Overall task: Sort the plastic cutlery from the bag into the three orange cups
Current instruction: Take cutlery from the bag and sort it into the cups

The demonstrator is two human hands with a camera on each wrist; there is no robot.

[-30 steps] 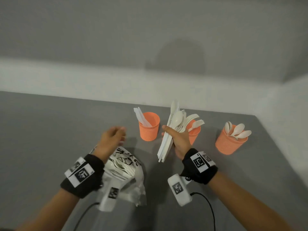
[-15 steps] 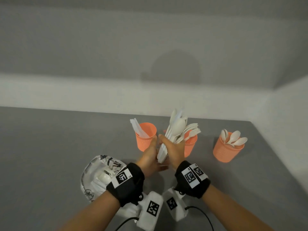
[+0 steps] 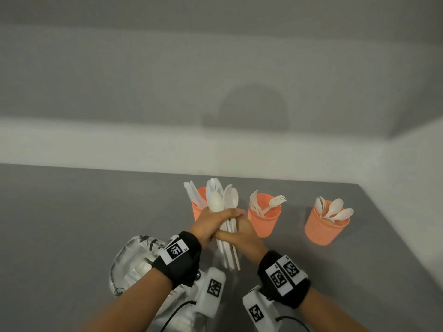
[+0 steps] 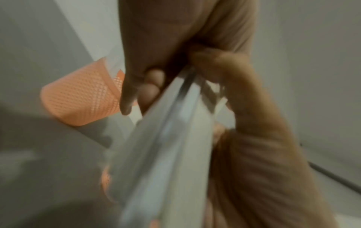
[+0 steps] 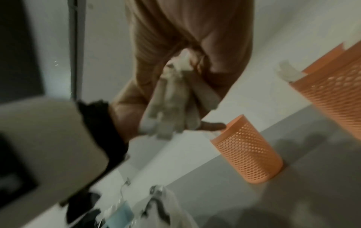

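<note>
We see a bundle (image 3: 227, 226) of white plastic cutlery held nearly upright above the grey table (image 3: 72, 224), spoon bowls and knife tips up, handle ends pointing down toward us. Both hands clasp it at mid-length: the left hand (image 3: 211, 224) wraps its fingers over the front of the bundle, and the right hand (image 3: 242, 232) closes round it from the other side, thumb lying across the handles. The two hands touch each other. In the left wrist view the handles (image 4: 166, 154) run as a pale blurred sheaf between curled fingers (image 4: 152, 86); in the right wrist view the squared handle ends (image 5: 168, 117) stick out below the grip.

Just behind the bundle stands the left cup (image 3: 197, 212), holding knives (image 3: 193, 195) that lean to the left. To its right, near the right hand, the middle cup (image 3: 262, 221) holds forks (image 3: 275, 202). Well apart on the right, the right cup (image 3: 323, 228) holds spoons (image 3: 335, 209). All three orange cups are upright in a row on the table; their walls are a fine mesh (image 5: 250, 155).

The bag (image 3: 129, 264), clear plastic with dark print, lies on the table under the left forearm, with white pieces still inside. Each wrist carries a black band (image 3: 179, 257) with square coded markers and a white camera block (image 3: 211, 291) with a cable
</note>
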